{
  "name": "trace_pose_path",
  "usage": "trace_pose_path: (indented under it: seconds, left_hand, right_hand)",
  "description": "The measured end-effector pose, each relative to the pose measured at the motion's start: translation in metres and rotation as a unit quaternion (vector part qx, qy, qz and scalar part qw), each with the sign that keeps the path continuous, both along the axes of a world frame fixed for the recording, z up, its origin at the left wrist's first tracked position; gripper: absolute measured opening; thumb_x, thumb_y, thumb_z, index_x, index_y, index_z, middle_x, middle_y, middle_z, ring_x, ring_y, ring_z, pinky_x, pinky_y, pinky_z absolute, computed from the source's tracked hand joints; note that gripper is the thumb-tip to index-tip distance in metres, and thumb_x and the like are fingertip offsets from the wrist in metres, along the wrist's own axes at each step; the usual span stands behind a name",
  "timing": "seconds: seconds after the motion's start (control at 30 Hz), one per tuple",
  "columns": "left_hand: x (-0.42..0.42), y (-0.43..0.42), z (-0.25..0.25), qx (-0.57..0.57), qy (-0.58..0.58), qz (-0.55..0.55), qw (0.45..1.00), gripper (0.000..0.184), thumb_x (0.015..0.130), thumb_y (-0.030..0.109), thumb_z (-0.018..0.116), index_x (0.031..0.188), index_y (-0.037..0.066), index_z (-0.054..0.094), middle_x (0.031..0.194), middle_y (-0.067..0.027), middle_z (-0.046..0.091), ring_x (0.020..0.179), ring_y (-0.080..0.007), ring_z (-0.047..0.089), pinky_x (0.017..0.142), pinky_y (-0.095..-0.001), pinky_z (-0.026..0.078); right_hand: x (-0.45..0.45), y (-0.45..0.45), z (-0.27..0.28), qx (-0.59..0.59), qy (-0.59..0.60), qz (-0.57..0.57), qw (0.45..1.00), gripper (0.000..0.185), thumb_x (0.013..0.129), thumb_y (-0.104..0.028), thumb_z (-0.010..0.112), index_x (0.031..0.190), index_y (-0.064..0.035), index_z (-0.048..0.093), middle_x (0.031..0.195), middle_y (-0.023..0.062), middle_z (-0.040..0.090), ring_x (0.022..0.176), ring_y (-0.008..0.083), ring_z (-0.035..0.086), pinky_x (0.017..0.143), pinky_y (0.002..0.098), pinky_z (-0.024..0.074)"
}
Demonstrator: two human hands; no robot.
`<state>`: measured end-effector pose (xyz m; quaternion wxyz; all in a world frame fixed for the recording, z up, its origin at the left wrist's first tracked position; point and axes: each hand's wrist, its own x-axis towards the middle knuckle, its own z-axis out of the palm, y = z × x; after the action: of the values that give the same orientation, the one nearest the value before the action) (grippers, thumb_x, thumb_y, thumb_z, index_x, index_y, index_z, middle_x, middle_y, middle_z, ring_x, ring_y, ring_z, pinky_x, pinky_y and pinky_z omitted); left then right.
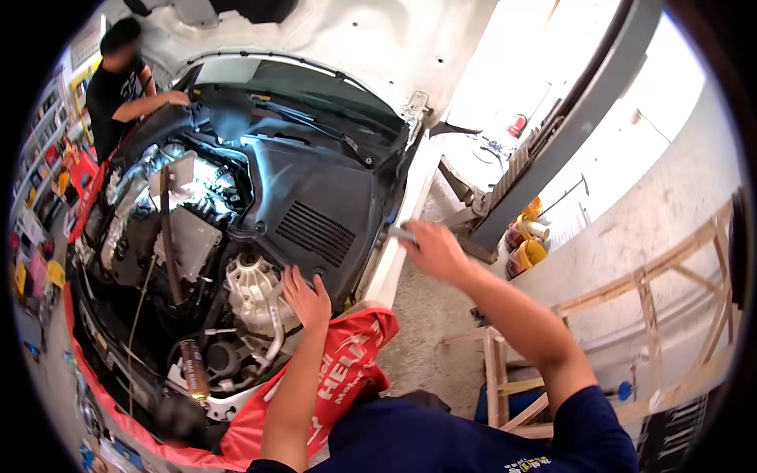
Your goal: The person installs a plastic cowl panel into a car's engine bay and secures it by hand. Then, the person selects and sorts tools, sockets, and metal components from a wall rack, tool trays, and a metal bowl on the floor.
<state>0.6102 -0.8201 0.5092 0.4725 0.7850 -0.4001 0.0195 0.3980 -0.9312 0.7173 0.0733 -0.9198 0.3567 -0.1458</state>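
My left hand (pixel 307 298) is open, fingers stretched out, at the edge of the black plastic cover (pixel 296 177) with slotted vents, next to a whitish reservoir (pixel 254 292) in the engine bay. Over the car's white fender (pixel 385 276), my right hand (pixel 434 248) is closed around a short grey, metallic-looking piece (pixel 402 234); its exact kind cannot be made out. The red fender cover (pixel 355 355) with white lettering drapes over the car's front edge below my left forearm.
Another person (pixel 118 94) leans over the car's far side. A spray can (pixel 193 370) stands at the front of the engine bay. To the right are a grey lift post (pixel 568 134), yellow buckets (pixel 526 256) and a wooden frame (pixel 646 307). The raised hood (pixel 378 39) hangs above.
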Motion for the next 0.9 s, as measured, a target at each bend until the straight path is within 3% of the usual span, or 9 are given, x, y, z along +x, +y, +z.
trace_pose_path:
  seconds: [0.07,0.13,0.23,0.4,0.6,0.7,0.77,0.83,0.9]
  left_hand:
    - [0.001,-0.027,-0.007,0.008,-0.046,0.032,0.998,0.051,0.095,0.023,0.057,0.138,-0.001,0.044,0.147,-0.026,0.037,0.14,-0.0423,0.028,0.114,-0.0539,0.025]
    - [0.0,-0.053,-0.025,0.071,-0.059,0.066,0.993,0.048,0.096,0.024,0.053,0.138,0.001,0.046,0.151,-0.0215,0.035,0.147,-0.0397,0.019,0.118,-0.0537,0.019]
    - [0.002,-0.054,-0.022,0.168,-0.093,0.051,0.98,0.046,0.097,0.025,0.051,0.137,0.004,0.05,0.152,-0.0161,0.037,0.147,-0.0392,0.019,0.12,-0.052,0.016]
    - [0.002,-0.057,-0.019,0.121,-0.065,0.077,0.988,0.037,0.09,0.014,0.055,0.126,0.009,0.061,0.147,-0.0131,0.045,0.144,-0.0397,0.028,0.117,-0.0545,0.023]
    - [-0.003,-0.057,-0.023,0.083,-0.056,0.096,0.99,0.032,0.084,0.007,0.055,0.114,0.006,0.065,0.139,-0.014,0.053,0.139,-0.0416,0.036,0.113,-0.0574,0.029]
    - [-0.002,-0.061,-0.019,0.067,-0.05,0.1,0.991,0.032,0.081,0.002,0.053,0.11,0.005,0.066,0.138,-0.0142,0.054,0.138,-0.042,0.037,0.113,-0.0592,0.029]
    - [0.001,-0.058,-0.021,0.072,-0.063,0.1,0.99,0.033,0.08,0.003,0.053,0.11,0.005,0.066,0.138,-0.0142,0.054,0.138,-0.0422,0.038,0.112,-0.0591,0.03]
    - [0.003,-0.056,-0.022,0.073,-0.06,0.092,0.991,0.033,0.078,0.004,0.053,0.108,0.005,0.067,0.137,-0.0142,0.055,0.137,-0.0428,0.038,0.112,-0.0591,0.03]
    - [0.003,-0.056,-0.027,0.074,-0.073,0.096,0.99,0.035,0.076,0.006,0.054,0.108,0.006,0.068,0.137,-0.0131,0.055,0.137,-0.0417,0.039,0.111,-0.0582,0.032]
  right_hand:
    - [0.038,-0.067,0.025,0.023,0.06,-0.02,0.998,0.032,0.092,-0.029,0.063,0.105,-0.0016,0.052,0.089,0.0222,0.065,0.083,0.0413,0.066,0.072,0.0471,0.0541]
    - [0.073,-0.147,0.018,-0.085,0.133,0.003,0.988,0.034,0.092,-0.029,0.064,0.105,0.0,0.052,0.089,0.0215,0.066,0.086,0.0392,0.066,0.074,0.0467,0.0542]
    - [0.123,-0.233,0.006,-0.1,0.231,-0.011,0.968,0.027,0.089,-0.025,0.066,0.104,-0.003,0.062,0.099,0.0198,0.068,0.096,0.0377,0.067,0.081,0.0458,0.0548]
    - [0.158,-0.351,-0.049,-0.145,0.385,0.119,0.904,0.023,0.082,-0.023,0.07,0.096,-0.0045,0.07,0.102,0.019,0.069,0.096,0.0374,0.067,0.082,0.0457,0.0549]
    - [0.179,-0.381,-0.082,-0.097,0.413,0.217,0.879,0.022,0.083,-0.023,0.068,0.091,-0.0023,0.071,0.097,0.0201,0.07,0.093,0.0377,0.068,0.082,0.0467,0.0546]
    - [0.193,-0.375,-0.066,-0.125,0.509,0.26,0.811,0.019,0.08,-0.019,0.068,0.088,-0.0024,0.073,0.095,0.0201,0.071,0.091,0.0378,0.069,0.08,0.0456,0.0558]
    - [0.192,-0.359,-0.058,-0.148,0.563,0.277,0.764,0.016,0.076,-0.008,0.069,0.09,-0.0017,0.073,0.098,0.0192,0.071,0.093,0.0355,0.07,0.079,0.0418,0.0571]
    - [0.175,-0.375,-0.075,-0.135,0.546,0.277,0.779,0.016,0.078,-0.01,0.068,0.09,-0.0015,0.073,0.098,0.0205,0.071,0.094,0.0368,0.069,0.082,0.0436,0.056]
    - [0.164,-0.382,-0.089,-0.055,0.401,0.159,0.901,0.016,0.082,-0.014,0.066,0.088,-0.0015,0.073,0.101,0.0226,0.07,0.099,0.0381,0.067,0.087,0.0448,0.0543]
